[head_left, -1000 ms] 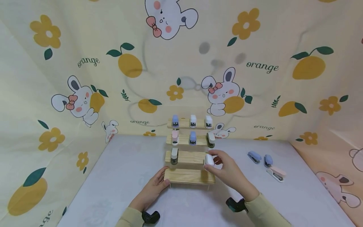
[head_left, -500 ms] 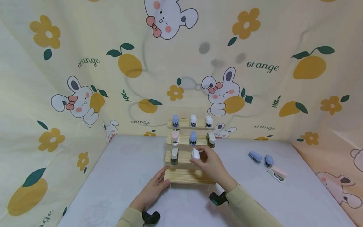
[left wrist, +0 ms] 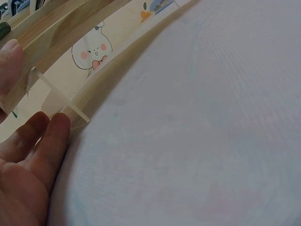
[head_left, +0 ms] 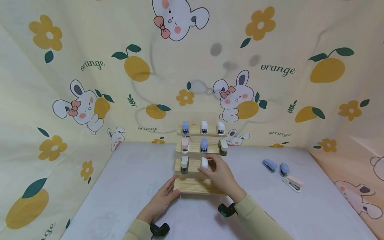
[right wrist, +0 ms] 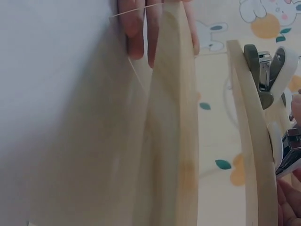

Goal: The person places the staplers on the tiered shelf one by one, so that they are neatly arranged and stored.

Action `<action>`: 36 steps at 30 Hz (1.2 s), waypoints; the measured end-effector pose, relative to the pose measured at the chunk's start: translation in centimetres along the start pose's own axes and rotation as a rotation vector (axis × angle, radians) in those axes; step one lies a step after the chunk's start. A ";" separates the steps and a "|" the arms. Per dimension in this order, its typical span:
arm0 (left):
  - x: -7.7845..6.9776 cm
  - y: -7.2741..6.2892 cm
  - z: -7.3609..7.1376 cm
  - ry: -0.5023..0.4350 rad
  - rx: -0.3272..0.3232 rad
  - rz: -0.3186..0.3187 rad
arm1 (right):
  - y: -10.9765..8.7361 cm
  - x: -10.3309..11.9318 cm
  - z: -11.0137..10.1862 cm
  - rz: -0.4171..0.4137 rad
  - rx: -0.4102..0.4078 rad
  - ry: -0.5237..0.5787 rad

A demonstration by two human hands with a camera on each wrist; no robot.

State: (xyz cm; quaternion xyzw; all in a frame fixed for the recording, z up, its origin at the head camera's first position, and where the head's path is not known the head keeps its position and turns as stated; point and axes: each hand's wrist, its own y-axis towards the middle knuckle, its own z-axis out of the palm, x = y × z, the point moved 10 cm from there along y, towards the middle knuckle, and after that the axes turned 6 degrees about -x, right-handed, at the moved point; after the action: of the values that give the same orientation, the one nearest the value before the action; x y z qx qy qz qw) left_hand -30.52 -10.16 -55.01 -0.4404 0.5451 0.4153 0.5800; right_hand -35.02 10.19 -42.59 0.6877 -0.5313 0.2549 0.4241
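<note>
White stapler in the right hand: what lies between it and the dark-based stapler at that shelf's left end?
Bare shelf, except where fingers of the right hand pinch the white stapler; the head view shows this.

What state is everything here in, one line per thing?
Right hand: pinching the white stapler
White stapler: held at the third shelf
Left hand: gripping the bottom shelf's left end
Wooden stand: upright
Top-row staplers: three, standing
Second-row staplers: three, standing
Dark-based stapler: standing, third shelf, left
Blue staplers: two, loose on the tabletop
Pink stapler: loose beside them
</note>
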 end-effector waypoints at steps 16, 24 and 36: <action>0.4 -0.1 0.0 0.021 -0.019 -0.019 | -2.7 -2.1 -4.2 -0.016 0.038 -0.019; 0.0 -0.3 -0.1 0.006 -0.020 -0.025 | -3.5 -5.4 -9.0 -0.011 -0.064 -0.088; 0.1 0.0 0.0 0.000 -0.012 -0.007 | -4.9 -11.8 -17.7 0.106 -0.166 -0.288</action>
State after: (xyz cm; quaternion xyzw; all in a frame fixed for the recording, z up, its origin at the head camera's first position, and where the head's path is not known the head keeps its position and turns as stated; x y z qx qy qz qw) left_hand -30.48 -10.18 -55.06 -0.4459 0.5412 0.4165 0.5786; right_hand -32.19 31.80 -44.57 0.6508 -0.6412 0.1312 0.3849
